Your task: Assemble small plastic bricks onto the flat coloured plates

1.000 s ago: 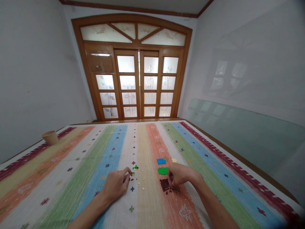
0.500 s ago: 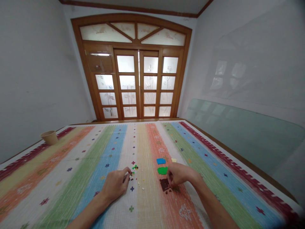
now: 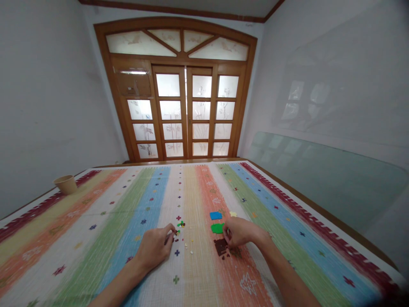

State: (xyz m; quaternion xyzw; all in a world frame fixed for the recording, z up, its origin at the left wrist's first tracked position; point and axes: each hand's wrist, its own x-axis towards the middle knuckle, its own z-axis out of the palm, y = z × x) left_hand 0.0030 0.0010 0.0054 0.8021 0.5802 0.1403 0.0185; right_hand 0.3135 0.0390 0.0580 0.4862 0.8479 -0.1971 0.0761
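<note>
On the striped tablecloth, my left hand (image 3: 157,244) rests with its fingers curled at the edge of a loose pile of tiny green, red and brown pieces (image 3: 181,224). What those fingers hold, if anything, is too small to make out. My right hand (image 3: 242,232) is closed in a pinch over the right side of a flat group of dark brown pieces (image 3: 220,246), its fingertips partly hiding them. Just beyond lies a flat green group (image 3: 217,228), partly covered by the hand. Several small brown bits (image 3: 224,257) lie on the near side.
A flat blue group (image 3: 215,215) and a pale yellow one (image 3: 233,214) lie beyond my right hand. Small white and yellow bits (image 3: 191,252) are scattered between the hands. A tan cup (image 3: 65,184) stands at the far left edge. Wooden glazed doors (image 3: 187,111) close the background.
My right hand has shifted very slightly at the brown pieces. Otherwise both hands and the pieces look the same.
</note>
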